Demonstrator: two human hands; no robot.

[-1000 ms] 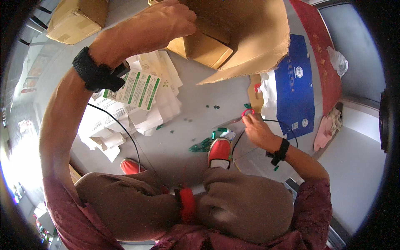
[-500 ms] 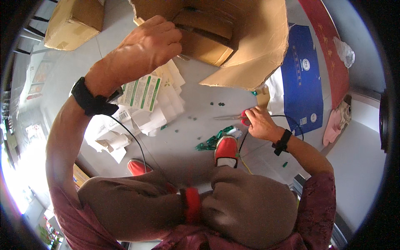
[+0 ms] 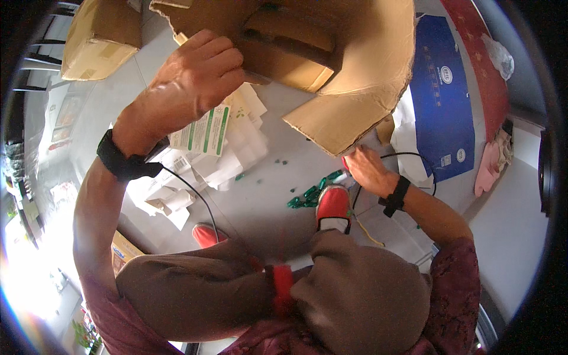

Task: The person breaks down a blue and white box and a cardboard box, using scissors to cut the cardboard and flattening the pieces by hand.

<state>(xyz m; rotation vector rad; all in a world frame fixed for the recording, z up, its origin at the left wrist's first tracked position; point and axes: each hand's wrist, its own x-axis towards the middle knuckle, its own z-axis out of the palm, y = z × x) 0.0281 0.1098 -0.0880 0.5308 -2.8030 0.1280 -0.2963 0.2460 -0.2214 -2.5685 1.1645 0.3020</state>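
A large open cardboard box [image 3: 370, 74] with ragged flaps stands tilted at the top of the view. My left hand [image 3: 192, 74] is closed on its left edge, the fingertips hidden from me. Lower right of the box, my right hand [image 3: 373, 171] grips a pair of scissors by the red handle [image 3: 346, 161]. Their blades are out of sight behind the lowest corner of the flap. Close by that hand, a small heap of shiny green pieces [image 3: 310, 195] lies on the floor against my red shoe [image 3: 333, 204].
White and green printed papers [image 3: 219, 163] are spread below my left hand. On the right lie a flat blue panel [image 3: 447, 103] and something pink [image 3: 488, 168]. Another cardboard box [image 3: 102, 53] sits far left. A black cable [image 3: 192, 192] trails from my left wrist.
The box flap hangs lower and now covers the scissor blades, which showed before. My left hand has shifted a little left and down, and my right hand slightly right.
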